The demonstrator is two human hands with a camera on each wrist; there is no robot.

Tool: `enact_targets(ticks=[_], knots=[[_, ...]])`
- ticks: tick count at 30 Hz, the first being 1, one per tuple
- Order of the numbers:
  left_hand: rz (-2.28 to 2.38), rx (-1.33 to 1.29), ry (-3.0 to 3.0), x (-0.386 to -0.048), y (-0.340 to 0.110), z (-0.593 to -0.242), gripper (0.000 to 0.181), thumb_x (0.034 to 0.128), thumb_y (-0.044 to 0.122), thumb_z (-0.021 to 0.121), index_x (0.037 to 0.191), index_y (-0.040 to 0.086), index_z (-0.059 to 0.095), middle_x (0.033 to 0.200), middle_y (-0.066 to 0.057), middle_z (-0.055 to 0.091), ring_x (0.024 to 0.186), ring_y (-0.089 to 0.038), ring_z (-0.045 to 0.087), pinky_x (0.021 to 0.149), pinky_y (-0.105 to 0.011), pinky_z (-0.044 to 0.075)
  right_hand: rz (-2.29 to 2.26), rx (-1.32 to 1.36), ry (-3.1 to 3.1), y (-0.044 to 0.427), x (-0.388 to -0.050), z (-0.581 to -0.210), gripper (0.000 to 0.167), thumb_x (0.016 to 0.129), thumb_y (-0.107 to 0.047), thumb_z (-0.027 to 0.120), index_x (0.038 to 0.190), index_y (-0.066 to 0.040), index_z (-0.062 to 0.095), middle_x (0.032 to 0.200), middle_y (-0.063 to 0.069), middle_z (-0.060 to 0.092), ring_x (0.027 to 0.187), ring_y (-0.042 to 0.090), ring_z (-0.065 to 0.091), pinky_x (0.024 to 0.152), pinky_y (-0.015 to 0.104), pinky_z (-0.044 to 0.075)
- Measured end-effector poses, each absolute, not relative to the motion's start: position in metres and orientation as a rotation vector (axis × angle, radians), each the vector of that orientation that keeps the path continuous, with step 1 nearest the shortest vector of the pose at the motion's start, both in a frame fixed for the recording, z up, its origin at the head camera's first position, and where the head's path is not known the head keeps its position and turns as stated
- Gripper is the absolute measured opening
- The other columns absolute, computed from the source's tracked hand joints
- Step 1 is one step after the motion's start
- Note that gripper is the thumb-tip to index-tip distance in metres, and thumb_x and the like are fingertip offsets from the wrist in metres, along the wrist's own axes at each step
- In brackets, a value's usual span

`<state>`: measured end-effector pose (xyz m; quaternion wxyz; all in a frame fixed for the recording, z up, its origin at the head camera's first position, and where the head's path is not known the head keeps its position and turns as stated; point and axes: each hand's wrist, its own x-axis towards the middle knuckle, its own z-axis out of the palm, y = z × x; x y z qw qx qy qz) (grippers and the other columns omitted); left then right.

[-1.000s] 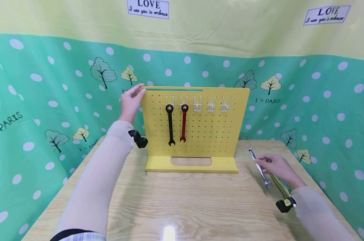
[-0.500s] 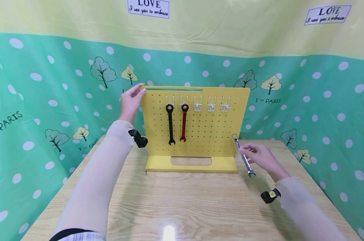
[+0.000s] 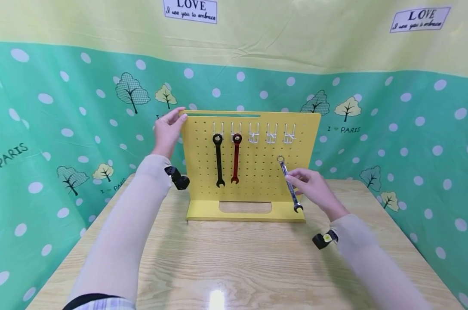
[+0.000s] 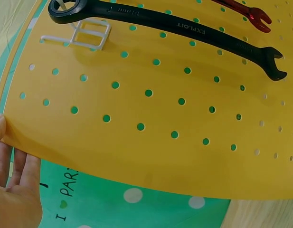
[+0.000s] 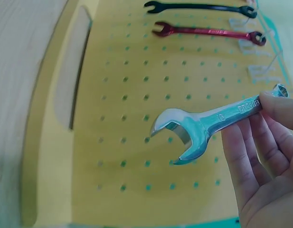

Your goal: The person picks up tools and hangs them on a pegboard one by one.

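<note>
A silver combination wrench [image 3: 289, 183] is pinched by my right hand [image 3: 313, 189] between thumb and fingers, in front of the right side of a yellow pegboard [image 3: 265, 181]. Its ring end tilts up and left, and its open jaw [right wrist view] points down. At the board's upper left corner my left hand [image 3: 169, 132] grips the edge, thumb in front. A black wrench [image 3: 219, 161] and a red wrench [image 3: 236, 159] hang by their ring ends from white hooks. In the right wrist view the silver wrench [image 5: 217, 118] stands apart from the board.
Three white wire hooks [image 3: 271, 134] to the right of the red wrench carry nothing. The board's base [image 3: 207, 211] stands on a wooden table [image 3: 234, 258]. A patterned green and yellow curtain [image 3: 234, 90] hangs close behind it.
My right hand has carried the silver wrench leftward and up, from beside the board to in front of its right part. My left hand has stayed at the corner.
</note>
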<state>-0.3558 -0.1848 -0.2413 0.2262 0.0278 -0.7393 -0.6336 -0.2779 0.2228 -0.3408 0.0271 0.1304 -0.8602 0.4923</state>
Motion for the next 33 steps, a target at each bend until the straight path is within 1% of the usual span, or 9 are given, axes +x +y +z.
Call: enact_targets(ticks=[3, 8, 18, 25, 28, 33], knots=[[-1.749, 0.075, -2.037, -0.356, -0.185, -0.241, 0.033, 0.0973, 0.032, 0.067, 0.13, 0.029, 0.068, 0.131, -0.001, 0.064, 0.116, -0.014, 0.058, 0.104, -0.029, 0.045, 1.544, 0.426, -2.634, 0.21, -0.28, -0.332, 0.046, 0.097, -0.045, 0.065, 0.12, -0.005, 0.066, 0.106, 0.013, 0.066, 0.095, 0.028, 0.063, 0.076, 0.039, 0.06], [-1.749, 0.075, -2.031, -0.356, -0.185, -0.241, 0.033, 0.0975, 0.032, 0.067, 0.13, 0.028, 0.069, 0.13, -0.002, 0.064, 0.115, -0.014, 0.059, 0.103, -0.028, 0.046, 1.583, 0.475, -2.594, 0.19, -0.284, -0.32, 0.046, 0.095, -0.047, 0.067, 0.12, -0.008, 0.066, 0.107, 0.012, 0.065, 0.096, 0.028, 0.063, 0.078, 0.042, 0.06], [-1.763, 0.06, -2.017, -0.355, -0.185, -0.241, 0.033, 0.0977, 0.03, 0.067, 0.13, 0.027, 0.069, 0.131, -0.002, 0.065, 0.114, -0.014, 0.06, 0.102, -0.027, 0.047, 1.637, 0.539, -2.534, 0.164, -0.292, -0.303, 0.048, 0.095, -0.046, 0.068, 0.121, -0.006, 0.066, 0.108, 0.01, 0.067, 0.098, 0.026, 0.064, 0.079, 0.041, 0.06], [-1.771, 0.054, -2.019, -0.354, -0.185, -0.241, 0.035, 0.0975, 0.031, 0.067, 0.132, 0.025, 0.068, 0.132, -0.002, 0.064, 0.116, -0.015, 0.059, 0.103, -0.028, 0.046, 1.704, 0.536, -2.492, 0.151, -0.299, -0.297, 0.039, 0.096, -0.041, 0.068, 0.118, -0.009, 0.068, 0.107, 0.011, 0.066, 0.097, 0.026, 0.063, 0.078, 0.038, 0.06], [-1.779, 0.048, -2.018, -0.354, -0.184, -0.241, 0.036, 0.0977, 0.03, 0.066, 0.133, 0.023, 0.067, 0.132, -0.003, 0.064, 0.116, -0.015, 0.059, 0.103, -0.028, 0.046, 1.729, 0.534, -2.484, 0.148, -0.302, -0.297, 0.037, 0.097, -0.038, 0.069, 0.118, -0.008, 0.068, 0.106, 0.012, 0.066, 0.096, 0.027, 0.063, 0.077, 0.038, 0.06], [-1.781, 0.047, -2.017, -0.354, -0.184, -0.241, 0.037, 0.0978, 0.03, 0.066, 0.134, 0.022, 0.066, 0.132, -0.003, 0.064, 0.116, -0.015, 0.059, 0.103, -0.028, 0.046, 1.747, 0.526, -2.49, 0.144, -0.307, -0.299, 0.039, 0.097, -0.035, 0.069, 0.118, -0.002, 0.067, 0.105, 0.013, 0.066, 0.095, 0.027, 0.062, 0.077, 0.038, 0.06]])
